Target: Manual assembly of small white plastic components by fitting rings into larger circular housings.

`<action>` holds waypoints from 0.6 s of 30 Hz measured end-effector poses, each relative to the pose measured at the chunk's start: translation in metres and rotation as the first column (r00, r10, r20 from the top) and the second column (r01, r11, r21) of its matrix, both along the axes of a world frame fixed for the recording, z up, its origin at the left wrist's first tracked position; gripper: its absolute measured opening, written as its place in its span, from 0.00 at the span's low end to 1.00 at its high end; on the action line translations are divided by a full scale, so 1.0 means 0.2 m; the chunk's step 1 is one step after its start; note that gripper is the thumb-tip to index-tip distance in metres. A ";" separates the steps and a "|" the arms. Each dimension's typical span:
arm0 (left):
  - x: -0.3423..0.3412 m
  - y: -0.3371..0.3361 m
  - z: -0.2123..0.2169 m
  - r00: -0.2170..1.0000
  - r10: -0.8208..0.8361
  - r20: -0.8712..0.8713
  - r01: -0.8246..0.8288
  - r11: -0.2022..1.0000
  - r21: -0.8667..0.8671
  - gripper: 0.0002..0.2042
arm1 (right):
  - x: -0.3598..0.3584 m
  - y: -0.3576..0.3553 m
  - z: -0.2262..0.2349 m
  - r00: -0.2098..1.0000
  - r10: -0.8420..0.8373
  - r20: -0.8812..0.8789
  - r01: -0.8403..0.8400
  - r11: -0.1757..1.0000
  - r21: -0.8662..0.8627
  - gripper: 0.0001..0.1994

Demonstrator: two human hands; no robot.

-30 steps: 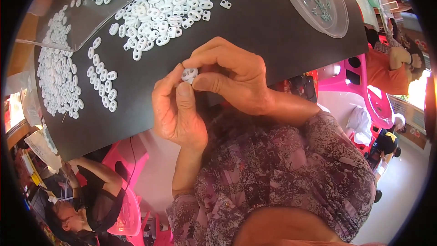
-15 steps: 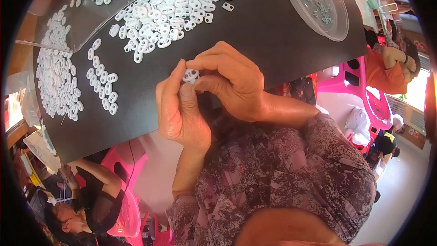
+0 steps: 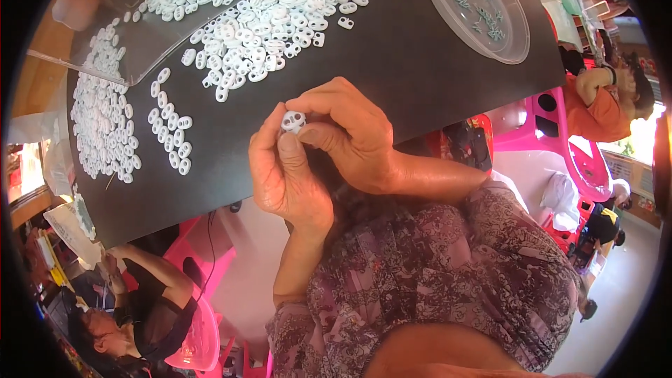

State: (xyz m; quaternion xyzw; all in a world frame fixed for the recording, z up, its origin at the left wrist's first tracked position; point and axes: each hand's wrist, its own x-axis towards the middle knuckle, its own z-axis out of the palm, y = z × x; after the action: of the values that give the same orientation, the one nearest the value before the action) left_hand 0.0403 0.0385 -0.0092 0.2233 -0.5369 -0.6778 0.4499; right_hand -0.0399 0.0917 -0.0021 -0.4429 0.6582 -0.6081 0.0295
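Close to the table's near edge, my two hands meet around a small white plastic cord lock (image 3: pixel 293 121) with two holes. Thumb and fingers of my left hand (image 3: pixel 289 178) pinch it from the left. From the other side, my right hand (image 3: pixel 360 136) grips it between thumb and forefinger, its remaining fingers curled. The fingertips cover part of the piece. Beyond my hands lies a heap of similar white cord locks (image 3: pixel 262 35), and a short cluster of them (image 3: pixel 169 123) is spread to the left.
A clear round tub (image 3: pixel 514 45) with small greenish springs stands at the far right of the dark table (image 3: pixel 364 63). More white pieces (image 3: pixel 105 122) are heaped at left, near a clear plastic bin (image 3: pixel 77 66). A person (image 3: pixel 133 315) sits at lower left, beside pink chairs (image 3: pixel 196 339).
The whole view has shifted slightly, moving the table items a little. Both hands keep their pinch on the cord lock, which appears slightly turned.
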 end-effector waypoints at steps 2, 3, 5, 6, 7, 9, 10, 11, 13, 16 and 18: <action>0.01 0.01 0.00 0.999 0.010 0.031 -0.010 1.000 -0.009 0.13 | 0.01 0.00 0.00 0.999 -0.021 -0.035 0.020 1.000 -0.022 0.13; 0.01 0.02 0.01 1.000 0.008 0.023 -0.008 1.000 -0.015 0.13 | 0.02 0.01 -0.01 0.998 -0.023 -0.060 0.021 0.999 -0.030 0.14; 0.03 0.03 0.03 1.000 -0.015 -0.028 0.016 0.999 0.037 0.13 | 0.03 0.01 -0.01 0.996 -0.027 -0.088 0.024 0.999 -0.040 0.14; 0.03 0.04 0.03 0.999 -0.017 -0.030 0.018 0.999 0.035 0.13 | 0.03 0.01 0.00 0.993 -0.033 -0.112 0.026 0.998 -0.057 0.14; 0.03 0.05 0.03 0.998 -0.017 -0.062 0.018 1.000 0.011 0.13 | 0.03 0.02 0.01 0.990 -0.039 -0.136 0.029 0.997 -0.073 0.14; 0.03 0.05 0.04 0.995 -0.020 -0.098 0.019 1.000 -0.017 0.13 | 0.02 0.02 0.01 0.984 -0.037 -0.176 0.017 0.993 -0.115 0.14; 0.03 0.05 0.04 0.996 -0.006 -0.091 0.002 0.999 -0.042 0.13 | 0.02 0.02 0.01 0.977 -0.034 -0.212 0.002 0.988 -0.153 0.15; 0.03 0.06 0.05 0.996 0.008 -0.084 -0.014 0.998 -0.066 0.13 | 0.01 0.02 0.02 0.976 -0.037 -0.214 0.004 0.988 -0.155 0.15; 0.03 0.08 0.05 0.995 0.017 -0.100 -0.025 0.996 -0.084 0.13 | 0.01 0.03 0.03 0.958 -0.049 -0.283 -0.012 0.978 -0.210 0.15; 0.02 0.10 0.06 0.992 0.055 -0.111 -0.067 0.992 -0.109 0.13 | 0.02 0.06 0.04 0.957 -0.059 -0.285 -0.007 0.974 -0.224 0.15; 0.02 0.12 0.06 0.991 0.080 -0.104 -0.093 0.989 -0.119 0.13 | 0.02 0.06 0.03 0.949 -0.077 -0.304 -0.002 0.968 -0.250 0.14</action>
State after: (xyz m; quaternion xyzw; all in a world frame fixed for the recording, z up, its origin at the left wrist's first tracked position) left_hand 0.0439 0.0618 0.0026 0.1845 -0.5447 -0.6333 0.5179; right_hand -0.0350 0.1041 0.0044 -0.5209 0.5821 -0.6081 -0.1418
